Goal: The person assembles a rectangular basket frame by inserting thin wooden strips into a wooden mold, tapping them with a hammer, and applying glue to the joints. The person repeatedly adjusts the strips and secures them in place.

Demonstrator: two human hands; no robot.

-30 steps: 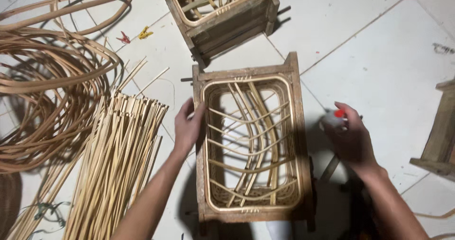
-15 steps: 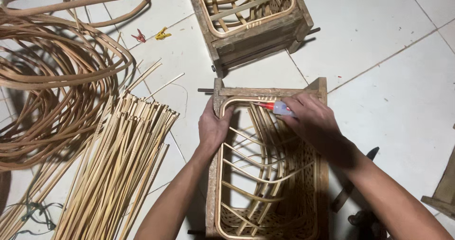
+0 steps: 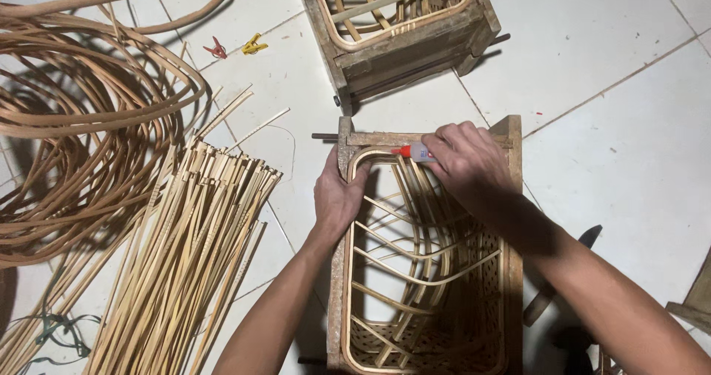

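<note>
Head view, white tiled floor (image 3: pixel 615 34) (rattan strewn), right hand (image 3: pixel 463 160) fingers gripping glue bottle (image 3: pixel 415 152).

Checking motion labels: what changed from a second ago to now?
The right hand carried the small red-tipped bottle from beside the frame in to its top rail, tip near the left corner. The left hand still grips the wooden frame's left side. The strip bundle is unmoved.
</note>
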